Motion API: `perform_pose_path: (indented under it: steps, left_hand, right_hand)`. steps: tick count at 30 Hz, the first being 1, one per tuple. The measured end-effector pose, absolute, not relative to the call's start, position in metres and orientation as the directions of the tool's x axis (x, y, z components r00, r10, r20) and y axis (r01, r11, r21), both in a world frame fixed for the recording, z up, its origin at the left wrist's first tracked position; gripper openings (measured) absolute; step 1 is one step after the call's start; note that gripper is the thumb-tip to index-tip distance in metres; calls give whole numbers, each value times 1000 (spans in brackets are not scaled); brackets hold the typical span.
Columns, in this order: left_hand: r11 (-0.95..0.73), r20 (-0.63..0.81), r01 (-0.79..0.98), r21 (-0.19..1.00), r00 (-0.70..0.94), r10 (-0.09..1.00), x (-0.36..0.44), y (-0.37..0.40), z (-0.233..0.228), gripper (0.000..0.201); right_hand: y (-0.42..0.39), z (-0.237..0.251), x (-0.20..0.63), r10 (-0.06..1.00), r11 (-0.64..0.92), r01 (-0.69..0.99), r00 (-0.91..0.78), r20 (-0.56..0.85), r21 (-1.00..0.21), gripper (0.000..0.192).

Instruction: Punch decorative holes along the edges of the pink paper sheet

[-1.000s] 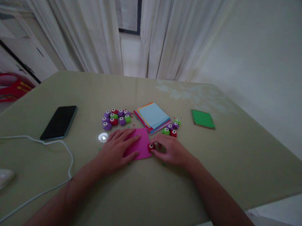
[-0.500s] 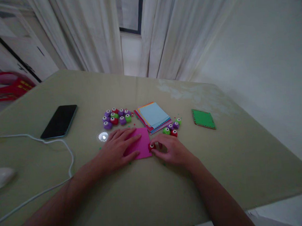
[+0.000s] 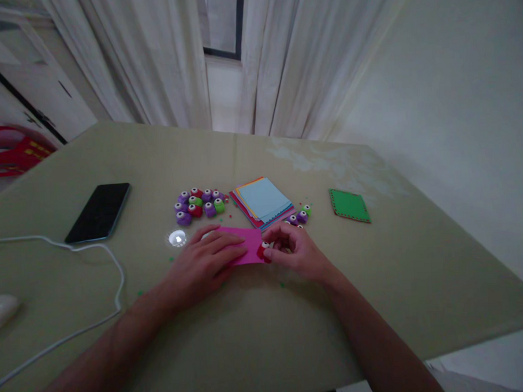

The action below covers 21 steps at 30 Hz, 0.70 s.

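Note:
A pink paper square (image 3: 248,245) is held just above the olive table (image 3: 258,323), slightly lifted. My left hand (image 3: 201,265) grips its left part, fingers on top. My right hand (image 3: 295,253) pinches a small red paper punch (image 3: 263,252) against the sheet's right edge. Behind the sheet lies a stack of coloured paper squares (image 3: 264,200) with a light blue one on top. A cluster of purple, green and red punches (image 3: 199,203) lies to the left of the stack, and a few more punches (image 3: 300,214) sit just beyond my right hand.
A green square with punched edges (image 3: 349,205) lies at the right. A black phone (image 3: 98,212) and a white cable (image 3: 95,255) lie at the left, with a small bright round object (image 3: 177,239) near my left hand. Small paper bits dot the table.
Both hands have raised the pink sheet off the table and shifted it slightly away from me. The red punch stays at the sheet's right edge.

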<state>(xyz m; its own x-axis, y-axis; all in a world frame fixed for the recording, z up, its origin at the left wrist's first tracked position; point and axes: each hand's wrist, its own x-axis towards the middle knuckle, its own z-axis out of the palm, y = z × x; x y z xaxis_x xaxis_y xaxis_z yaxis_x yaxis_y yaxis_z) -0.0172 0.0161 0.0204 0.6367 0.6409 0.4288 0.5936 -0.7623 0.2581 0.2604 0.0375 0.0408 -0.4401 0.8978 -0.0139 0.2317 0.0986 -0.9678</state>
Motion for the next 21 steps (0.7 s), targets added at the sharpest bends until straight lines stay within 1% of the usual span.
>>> perform_pose_path:
  steps: [1,4,8,15,21]
  left_hand:
    - [-779,473,574,251,629,617,-17,16,22,27]
    - [-804,565,540,248,594,573,-16,16,26,23]
    - [-815,605,532,230,577,548,-15,16,29,19]
    - [-827,644,533,180,572,509,-14,13,35,16]
    - [-843,675,516,150,570,469,-17,9,40,18]
  right_hand:
    - [38,41,261,894,65,194,-447,-29,-979,30]
    - [37,40,260,882,-19,104,-466,-66,-994,36]
    - [36,39,259,873,-95,37,-478,-101,-995,38]
    - [35,41,259,860,-127,-18,-501,-101,-992,32]
    - [30,46,260,862,-113,-104,-504,-46,-988,27]
